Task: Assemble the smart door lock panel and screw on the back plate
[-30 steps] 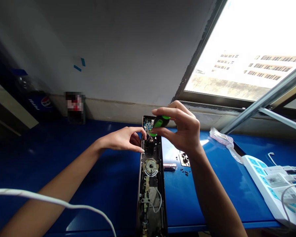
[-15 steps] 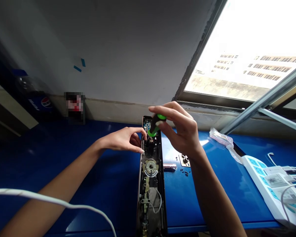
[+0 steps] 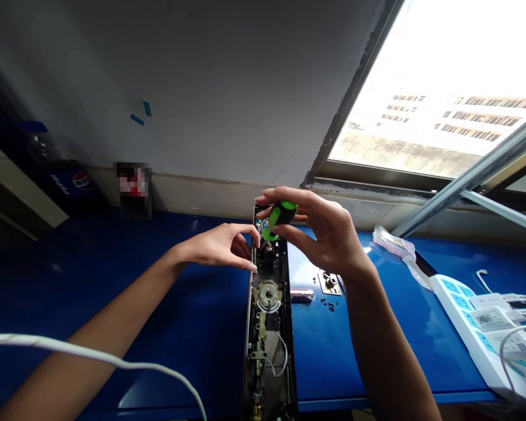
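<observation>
A long, narrow black device housing stands lengthwise before me, its inside exposed: a round metal disc, brass-coloured parts, a white wire and a circuit board toward the far end. My left hand holds the housing's left edge, thumb and index fingertips set apart on the rim, other fingers curled against the side. In my right hand is a green-and-black screwdriver, its handle between thumb and fingers. It tilts down into the far part of the housing. Its tip is hard to make out among the dark parts.
Right of the housing lie a wrapped cylinder, a metal plate with a round part and several small screws. A white power strip with cables sits farther right. A white cable crosses at lower left. A bottle stands far left.
My right hand has shifted slightly right and lower, its fingers turned round the screwdriver handle, which has rotated. My left hand has stayed at the housing's edge.
</observation>
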Available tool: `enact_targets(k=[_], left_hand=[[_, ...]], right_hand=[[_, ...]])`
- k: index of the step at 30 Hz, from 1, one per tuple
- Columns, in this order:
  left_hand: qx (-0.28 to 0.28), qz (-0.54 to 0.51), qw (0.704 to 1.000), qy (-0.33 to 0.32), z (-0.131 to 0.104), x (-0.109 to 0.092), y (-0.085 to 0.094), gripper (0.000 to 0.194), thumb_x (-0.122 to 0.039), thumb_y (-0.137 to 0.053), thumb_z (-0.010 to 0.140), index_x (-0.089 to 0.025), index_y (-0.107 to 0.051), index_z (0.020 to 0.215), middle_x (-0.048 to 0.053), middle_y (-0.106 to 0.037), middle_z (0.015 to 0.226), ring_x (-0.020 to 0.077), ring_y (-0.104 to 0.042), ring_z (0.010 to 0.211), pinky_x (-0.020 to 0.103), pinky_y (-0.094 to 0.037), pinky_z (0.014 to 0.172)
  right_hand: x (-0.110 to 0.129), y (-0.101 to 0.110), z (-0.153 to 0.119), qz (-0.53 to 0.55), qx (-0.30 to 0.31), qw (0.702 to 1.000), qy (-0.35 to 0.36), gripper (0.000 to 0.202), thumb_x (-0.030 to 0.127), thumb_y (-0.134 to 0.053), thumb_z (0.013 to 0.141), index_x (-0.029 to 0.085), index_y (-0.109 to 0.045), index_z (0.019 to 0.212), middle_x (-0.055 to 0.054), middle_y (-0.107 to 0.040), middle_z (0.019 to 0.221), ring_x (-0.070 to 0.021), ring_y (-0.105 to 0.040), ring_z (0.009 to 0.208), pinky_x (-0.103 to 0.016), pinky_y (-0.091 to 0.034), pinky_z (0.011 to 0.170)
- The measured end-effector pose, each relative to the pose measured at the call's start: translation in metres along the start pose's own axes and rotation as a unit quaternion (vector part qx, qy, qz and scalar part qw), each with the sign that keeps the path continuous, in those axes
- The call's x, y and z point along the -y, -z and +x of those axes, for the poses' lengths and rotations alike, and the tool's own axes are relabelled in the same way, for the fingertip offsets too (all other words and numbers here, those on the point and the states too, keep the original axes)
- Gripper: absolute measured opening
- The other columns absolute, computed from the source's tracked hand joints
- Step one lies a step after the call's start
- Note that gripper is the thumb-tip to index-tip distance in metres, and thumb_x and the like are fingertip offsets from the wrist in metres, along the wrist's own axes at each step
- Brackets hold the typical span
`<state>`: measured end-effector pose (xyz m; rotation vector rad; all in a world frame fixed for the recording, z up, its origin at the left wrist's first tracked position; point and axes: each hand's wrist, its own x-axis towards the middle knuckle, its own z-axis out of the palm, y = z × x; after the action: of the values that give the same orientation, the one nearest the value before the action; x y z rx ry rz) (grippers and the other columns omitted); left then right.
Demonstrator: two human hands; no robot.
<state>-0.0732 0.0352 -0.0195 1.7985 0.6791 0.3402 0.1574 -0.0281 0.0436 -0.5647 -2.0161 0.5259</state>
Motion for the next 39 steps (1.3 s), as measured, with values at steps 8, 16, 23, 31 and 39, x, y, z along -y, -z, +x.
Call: enact_targets(k=[8, 16, 23, 31, 39], left_hand=[[-0.007, -0.020, 1.000, 0.006, 0.001, -0.001, -0.002, 0.050, -0.033, -0.090, 0.072, -0.020, -0.060, 0.111, 0.006, -0.078, 0.097, 0.0309, -0.077, 0.097, 0.048, -0.062, 0.090], [-0.008, 0.017, 1.000, 0.013, 0.000, -0.004, -0.004, 0.054, -0.036, -0.086, 0.077, -0.023, -0.055, 0.119, 0.006, -0.079, 0.107, 0.0291, -0.077, 0.100, 0.044, -0.062, 0.091], [-0.087, 0.236, 0.967, 0.027, -0.012, -0.034, -0.011, 0.045, -0.054, -0.077, 0.085, -0.025, -0.059, 0.115, -0.002, -0.072, 0.076, 0.0197, -0.071, 0.068, 0.028, -0.053, 0.062], [-0.199, 0.340, 0.898, -0.197, 0.010, -0.054, -0.048, 0.014, -0.030, -0.067, 0.098, -0.018, -0.070, 0.103, 0.006, -0.072, 0.108, 0.0196, -0.068, 0.098, 0.035, -0.056, 0.089], [-0.115, 0.418, 0.860, -0.270, 0.040, -0.026, -0.087, 0.026, -0.029, -0.057, 0.104, -0.016, -0.071, 0.121, 0.013, -0.068, 0.136, 0.0329, -0.042, 0.151, 0.052, -0.047, 0.119]], right_hand=[[-0.002, -0.001, -0.001, -0.017, -0.007, 1.000, 0.024, 0.040, 0.011, -0.078, 0.086, 0.026, -0.072, 0.123, 0.001, -0.078, 0.118, -0.0188, -0.078, 0.103, -0.033, -0.069, 0.082], [0.000, -0.004, -0.002, -0.051, -0.021, 0.998, 0.009, 0.039, 0.014, -0.073, 0.089, 0.026, -0.068, 0.126, 0.000, -0.077, 0.122, -0.0187, -0.077, 0.106, -0.032, -0.068, 0.086], [0.006, 0.019, -0.003, -0.058, -0.046, 0.997, -0.008, 0.041, 0.019, -0.074, 0.089, 0.026, -0.062, 0.127, 0.000, -0.076, 0.114, -0.0199, -0.077, 0.106, -0.034, -0.069, 0.086], [0.020, 0.070, -0.017, -0.173, 0.025, 0.980, -0.091, 0.035, 0.027, -0.078, 0.087, 0.024, -0.061, 0.118, -0.002, -0.074, 0.101, -0.0194, -0.076, 0.091, -0.034, -0.066, 0.078], [-0.006, 0.086, -0.025, -0.299, 0.161, 0.908, -0.246, 0.031, 0.028, -0.078, 0.085, 0.025, -0.059, 0.110, 0.000, -0.068, 0.081, -0.0135, -0.062, 0.064, -0.027, -0.049, 0.054]])
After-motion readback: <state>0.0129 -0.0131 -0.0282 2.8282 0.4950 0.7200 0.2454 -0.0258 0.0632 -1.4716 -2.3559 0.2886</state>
